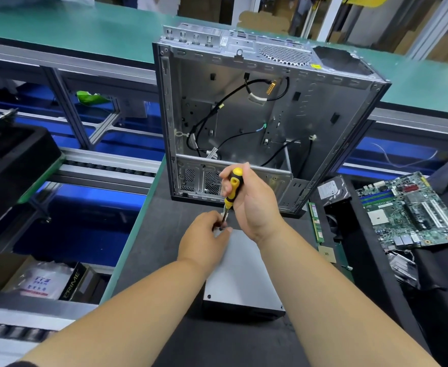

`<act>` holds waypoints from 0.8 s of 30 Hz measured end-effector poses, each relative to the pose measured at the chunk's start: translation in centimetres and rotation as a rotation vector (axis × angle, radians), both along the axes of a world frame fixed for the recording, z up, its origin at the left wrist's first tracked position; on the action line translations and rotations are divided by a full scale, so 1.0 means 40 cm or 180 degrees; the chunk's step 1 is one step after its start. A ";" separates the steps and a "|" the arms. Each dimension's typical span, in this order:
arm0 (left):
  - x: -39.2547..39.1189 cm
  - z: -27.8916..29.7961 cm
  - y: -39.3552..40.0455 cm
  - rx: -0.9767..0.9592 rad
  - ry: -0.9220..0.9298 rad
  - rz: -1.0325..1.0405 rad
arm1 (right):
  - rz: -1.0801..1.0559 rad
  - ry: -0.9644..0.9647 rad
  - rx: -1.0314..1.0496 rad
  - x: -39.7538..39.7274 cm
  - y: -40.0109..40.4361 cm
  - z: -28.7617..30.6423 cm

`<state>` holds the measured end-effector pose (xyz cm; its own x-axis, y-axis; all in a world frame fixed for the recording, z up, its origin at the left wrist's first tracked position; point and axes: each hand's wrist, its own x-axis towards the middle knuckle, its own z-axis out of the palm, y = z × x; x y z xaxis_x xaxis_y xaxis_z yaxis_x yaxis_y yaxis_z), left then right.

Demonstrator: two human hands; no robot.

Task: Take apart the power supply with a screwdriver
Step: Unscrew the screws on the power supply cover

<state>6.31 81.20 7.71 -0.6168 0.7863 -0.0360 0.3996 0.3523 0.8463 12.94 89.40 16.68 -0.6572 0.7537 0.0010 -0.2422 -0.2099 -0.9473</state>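
A grey metal power supply (pixel 241 276) lies flat on the dark mat in front of me, partly hidden by my forearms. My right hand (pixel 252 200) grips the yellow-and-black handle of a screwdriver (pixel 232 190), held nearly upright, its tip at the supply's far left corner. My left hand (pixel 204 239) pinches the screwdriver's shaft just above the tip, fingers resting at that corner. The screw under the tip is hidden. Another screw (pixel 209 296) shows at the near left corner.
An emptied computer case (pixel 267 123) with loose cables lies open just beyond the supply. To the right lie a motherboard (pixel 413 210), a hard drive (pixel 332 189) and a memory stick (pixel 316 221). A roller conveyor (pixel 98 168) and boxes are on the left.
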 end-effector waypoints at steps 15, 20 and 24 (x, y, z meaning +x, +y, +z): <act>-0.075 0.009 -0.027 -0.0062 0.0030 -0.0442 | 0.0052 -0.0419 0.0249 0.014 0.024 0.008; -0.076 0.007 -0.025 -0.0014 -0.0032 -0.0444 | 0.0198 0.0099 0.0085 0.005 0.013 0.003; -0.076 0.001 -0.024 -0.0029 0.0002 -0.0437 | 0.0109 -0.0021 -0.0005 -0.006 0.010 -0.001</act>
